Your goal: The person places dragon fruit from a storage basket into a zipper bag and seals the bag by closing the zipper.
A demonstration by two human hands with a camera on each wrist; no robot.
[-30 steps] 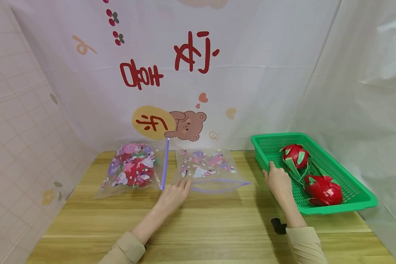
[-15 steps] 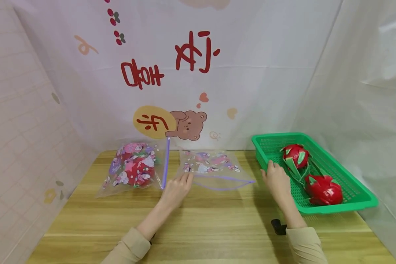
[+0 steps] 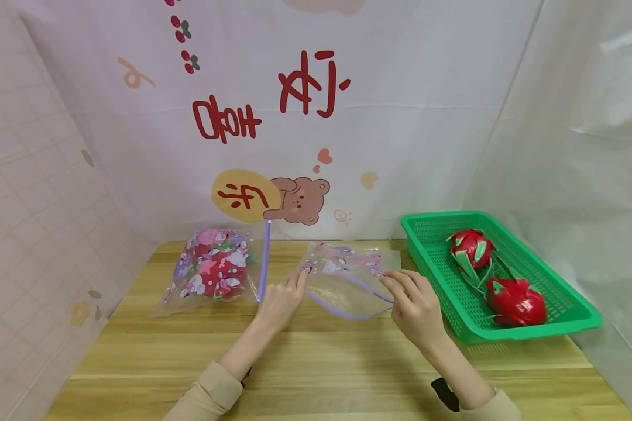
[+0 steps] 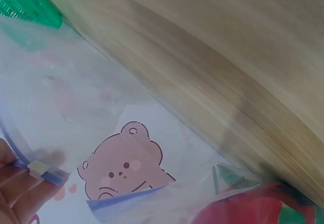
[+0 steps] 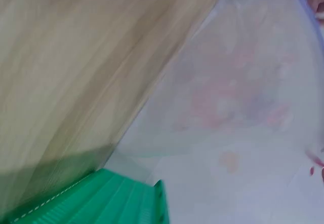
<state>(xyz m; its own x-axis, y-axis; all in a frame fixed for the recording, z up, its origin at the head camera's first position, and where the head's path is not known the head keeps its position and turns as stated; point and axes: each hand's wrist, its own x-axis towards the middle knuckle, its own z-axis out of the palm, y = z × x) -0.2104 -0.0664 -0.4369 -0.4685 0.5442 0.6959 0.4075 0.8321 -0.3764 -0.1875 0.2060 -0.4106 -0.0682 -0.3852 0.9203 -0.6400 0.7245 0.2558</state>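
Observation:
My left hand (image 3: 281, 303) pinches the left end of a clear zip bag (image 3: 355, 257) printed with pink and purple cartoon figures. In the left wrist view the fingers (image 4: 33, 198) hold its purple zip strip beside a pale slider (image 4: 37, 169). At the bag's right side, my right hand (image 3: 417, 307) has thumb and fingertips bent on its edge; exact contact is small in the head view. The bag's mouth gapes toward me, and no contents show. Left of it lies a similar bag (image 3: 216, 266), filled with red and green fruit, its purple zip along the right side.
A green basket (image 3: 571, 292) stands at the right with two dragon fruits (image 3: 516, 304) in it. Behind the wooden table (image 3: 342, 374) hangs a white printed cloth (image 3: 400, 146). A small black object (image 3: 445, 393) is beside the right forearm.
My right hand has left the basket's edge and come left to the zip bag. The bag's mouth gapes wider. My left hand has stayed on the bag, moving slightly.

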